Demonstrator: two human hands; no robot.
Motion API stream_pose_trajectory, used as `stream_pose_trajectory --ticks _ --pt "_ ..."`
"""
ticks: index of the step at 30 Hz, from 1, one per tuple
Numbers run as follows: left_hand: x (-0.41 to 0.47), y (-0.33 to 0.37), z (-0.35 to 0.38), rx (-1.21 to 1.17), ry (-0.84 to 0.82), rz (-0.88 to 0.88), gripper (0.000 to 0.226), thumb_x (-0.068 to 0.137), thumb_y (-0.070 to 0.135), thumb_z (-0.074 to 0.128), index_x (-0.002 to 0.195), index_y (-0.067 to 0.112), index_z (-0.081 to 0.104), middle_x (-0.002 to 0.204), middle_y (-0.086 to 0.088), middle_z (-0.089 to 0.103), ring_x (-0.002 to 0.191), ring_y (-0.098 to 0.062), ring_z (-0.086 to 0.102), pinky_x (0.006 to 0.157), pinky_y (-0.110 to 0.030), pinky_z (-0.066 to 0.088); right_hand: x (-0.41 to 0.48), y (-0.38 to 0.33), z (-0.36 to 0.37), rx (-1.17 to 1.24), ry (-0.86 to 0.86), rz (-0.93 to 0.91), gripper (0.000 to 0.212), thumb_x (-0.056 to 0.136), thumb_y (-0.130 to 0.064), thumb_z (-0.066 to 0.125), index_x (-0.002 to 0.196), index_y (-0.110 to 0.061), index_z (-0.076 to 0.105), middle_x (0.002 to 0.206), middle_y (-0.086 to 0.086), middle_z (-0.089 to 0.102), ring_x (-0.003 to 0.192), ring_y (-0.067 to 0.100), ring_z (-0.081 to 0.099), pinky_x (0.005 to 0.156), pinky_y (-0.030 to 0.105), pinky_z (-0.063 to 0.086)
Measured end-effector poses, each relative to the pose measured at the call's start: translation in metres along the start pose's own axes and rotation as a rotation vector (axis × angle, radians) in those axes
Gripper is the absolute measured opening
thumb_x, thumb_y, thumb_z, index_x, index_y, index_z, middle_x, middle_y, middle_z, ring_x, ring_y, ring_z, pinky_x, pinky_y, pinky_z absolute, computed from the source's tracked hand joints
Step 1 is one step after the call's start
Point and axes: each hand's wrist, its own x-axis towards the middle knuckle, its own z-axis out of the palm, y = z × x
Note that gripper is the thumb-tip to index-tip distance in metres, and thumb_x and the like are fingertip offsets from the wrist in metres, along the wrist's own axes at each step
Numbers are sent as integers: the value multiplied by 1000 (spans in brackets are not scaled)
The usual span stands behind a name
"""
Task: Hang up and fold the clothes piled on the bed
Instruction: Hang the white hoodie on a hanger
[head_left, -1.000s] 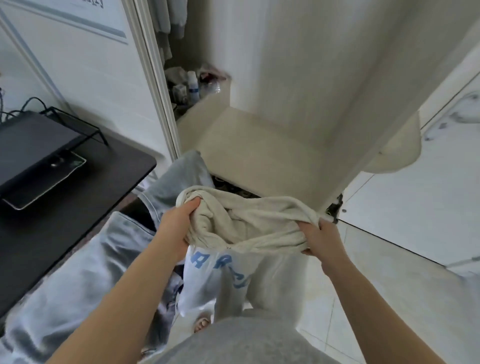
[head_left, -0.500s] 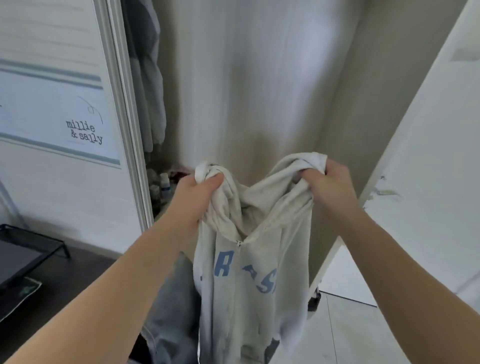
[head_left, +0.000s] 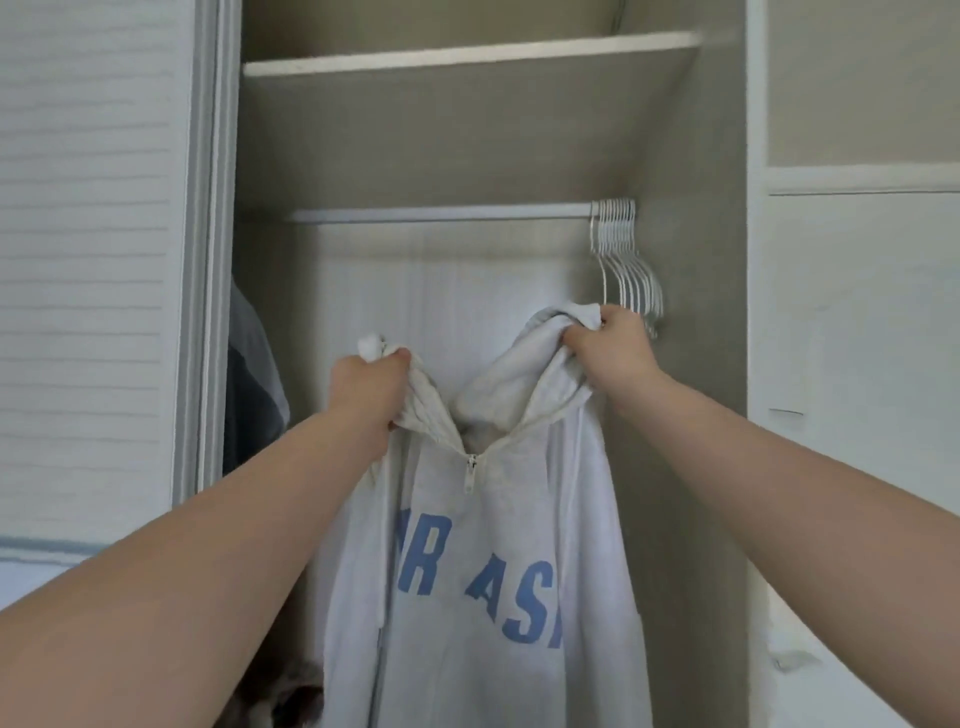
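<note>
A pale grey zip-up hoodie (head_left: 483, 613) with blue letters on the chest hangs in front of an open wardrobe. My left hand (head_left: 366, 389) grips its left shoulder by the collar. My right hand (head_left: 608, 348) grips the right shoulder and hood edge, a little higher. The zip is closed up to the neck. Above and behind runs the white clothes rail (head_left: 441, 213), with a bunch of several empty white hangers (head_left: 626, 265) at its right end, just above my right hand.
A wardrobe shelf (head_left: 467, 57) spans above the rail. A dark grey garment (head_left: 254, 395) hangs at the wardrobe's left edge, behind the sliding door frame (head_left: 208, 249). White panels (head_left: 857, 364) stand to the right. Something dark and furry (head_left: 291, 696) lies low at the left.
Both hands have lifted the hoodie from waist level up toward the rail, and it has unfurled to hang full length. My view has tilted up from the floor to the rail and shelf.
</note>
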Motion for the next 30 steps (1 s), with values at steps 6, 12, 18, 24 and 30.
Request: stream_pose_trajectory --ticks 6,12,18,24,30 --pt "50 51 54 26 5 130 32 95 17 63 124 3 57 109 -15 64 103 -34 66 85 -42 56 87 -19 -2 -343 46 -23 20 89 -16 62 101 0 65 95 18 68 77 30 65 56 22 46" --pt "85 65 92 136 18 240 31 94 19 64 120 3 58 107 -14 63 105 -35 65 83 -36 52 151 -34 -6 -701 -81 -141 18 90 -19 57 89 -3 65 81 12 61 80 30 62 64 28 43" --pt "112 58 112 235 50 282 31 92 24 66 115 3 58 110 -15 64 108 -35 64 94 -40 52 195 -7 -4 -1165 114 -141 42 90 -19 51 131 -15 55 139 12 52 132 33 44 105 41 35" --pt "136 66 105 287 122 305 26 93 22 64 109 3 60 94 -10 59 95 -32 63 80 -34 48 226 19 2 -1262 179 -124 42 96 -13 48 137 -16 56 142 12 52 131 33 50 105 37 37" --pt "149 68 94 324 226 327 23 93 25 63 104 7 55 101 -15 62 112 -37 62 97 -41 50 245 19 -1 -1104 283 -181 37 96 -7 46 131 -7 60 135 18 56 126 37 54 103 42 42"
